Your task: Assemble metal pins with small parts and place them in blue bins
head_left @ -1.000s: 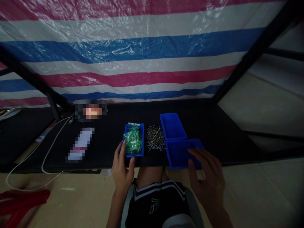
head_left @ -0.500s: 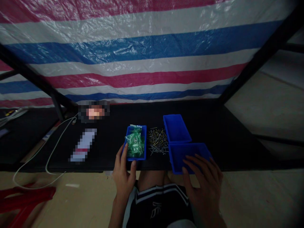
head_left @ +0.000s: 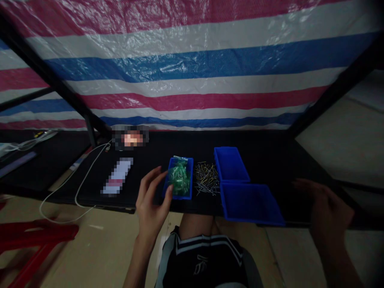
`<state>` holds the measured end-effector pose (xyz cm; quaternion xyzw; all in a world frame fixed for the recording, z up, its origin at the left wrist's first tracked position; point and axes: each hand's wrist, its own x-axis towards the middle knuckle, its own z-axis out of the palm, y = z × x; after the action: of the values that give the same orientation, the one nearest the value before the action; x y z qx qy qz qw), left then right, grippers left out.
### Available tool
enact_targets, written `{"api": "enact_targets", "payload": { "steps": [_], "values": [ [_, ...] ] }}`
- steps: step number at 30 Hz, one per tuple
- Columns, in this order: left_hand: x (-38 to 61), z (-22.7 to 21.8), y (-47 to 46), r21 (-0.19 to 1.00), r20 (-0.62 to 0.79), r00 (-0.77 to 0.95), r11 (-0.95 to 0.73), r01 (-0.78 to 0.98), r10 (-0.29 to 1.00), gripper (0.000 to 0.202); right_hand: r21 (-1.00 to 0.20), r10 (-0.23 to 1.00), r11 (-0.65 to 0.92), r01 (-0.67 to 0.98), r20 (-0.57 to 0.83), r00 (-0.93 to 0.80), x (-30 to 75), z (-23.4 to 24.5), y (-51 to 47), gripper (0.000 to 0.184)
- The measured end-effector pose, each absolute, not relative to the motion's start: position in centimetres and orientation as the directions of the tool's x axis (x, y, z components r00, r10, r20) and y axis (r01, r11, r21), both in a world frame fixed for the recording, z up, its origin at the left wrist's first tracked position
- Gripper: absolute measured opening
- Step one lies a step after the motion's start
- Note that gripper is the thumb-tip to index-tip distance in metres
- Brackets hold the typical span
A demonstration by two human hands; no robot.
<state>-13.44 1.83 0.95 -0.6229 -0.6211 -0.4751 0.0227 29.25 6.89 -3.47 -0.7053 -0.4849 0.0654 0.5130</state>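
A small blue bin point(head_left: 192, 180) holds shiny green plastic packets point(head_left: 179, 176). My left hand point(head_left: 153, 196) is at its left side, fingers spread and curved, thumb by the near left corner; whether the fingertips touch the wall I cannot tell. Right of that bin lies a loose pile of screws or nails point(head_left: 207, 179), some silvery and some yellowish. Beyond the pile are two bare-bottomed blue bins, a farther one point(head_left: 231, 164) and a nearer one point(head_left: 252, 204) whose corner overhangs the table's front edge. Far to the right, my right hand point(head_left: 330, 208) is dark and motion-blurred, fingers stretched leftward, holding nothing visible.
The black table point(head_left: 192, 140) runs across, with a striped plastic sheet point(head_left: 192, 60) behind it. On the left lie a pixelated pale item point(head_left: 118, 176), another pixelated object point(head_left: 132, 138) and a white cable point(head_left: 76, 196) drooping over the edge. A red stool point(head_left: 39, 236) stands lower left.
My right hand has left the nearer blue bin and swung right. That bin now sits slightly more askew. My left fingers have lifted back from the packet bin. The view has shifted left.
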Motion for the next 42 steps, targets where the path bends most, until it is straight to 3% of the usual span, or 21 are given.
{"api": "enact_targets", "payload": {
  "steps": [3,6,9,20,26,32,42],
  "values": [
    [-13.2,2.6,4.6,0.406,0.566,-0.011,-0.267,0.874,0.824,0.034,-0.919,0.805,-0.031,0.392,0.21,0.555,30.1,-4.3,9.1,0.031],
    [-13.1,2.8,6.9,0.184,0.421,0.188,-0.287,0.94,0.887,0.038,-0.847,0.836,-0.085,0.525,0.226,0.5,30.1,-5.2,9.3,0.033],
    [-13.2,2.4,7.9,0.086,0.371,0.22,-0.27,0.959,0.902,0.037,-0.759,0.846,-0.102,0.643,0.275,0.458,30.1,-5.7,8.7,0.035],
    [-12.6,2.2,8.8,-0.013,0.319,0.324,-0.338,0.941,0.891,0.042,-0.718,0.84,-0.085,0.691,0.321,0.438,30.3,-6.2,8.6,0.037],
    [-12.7,1.9,9.7,0.006,0.263,0.39,-0.406,0.914,0.883,0.037,-0.717,0.848,-0.115,0.687,0.29,0.444,29.5,-5.1,8.3,0.038],
    [-12.7,1.5,11.3,-0.02,0.246,0.45,-0.46,0.888,0.858,0.032,-0.713,0.818,-0.094,0.695,0.343,0.462,29.2,-5.3,8.4,0.051],
    [-12.5,1.2,12.7,-0.02,0.244,0.475,-0.486,0.874,0.845,0.033,-0.698,0.812,-0.114,0.707,0.344,0.471,29.3,-5.6,8.3,0.048]
  ]
}}
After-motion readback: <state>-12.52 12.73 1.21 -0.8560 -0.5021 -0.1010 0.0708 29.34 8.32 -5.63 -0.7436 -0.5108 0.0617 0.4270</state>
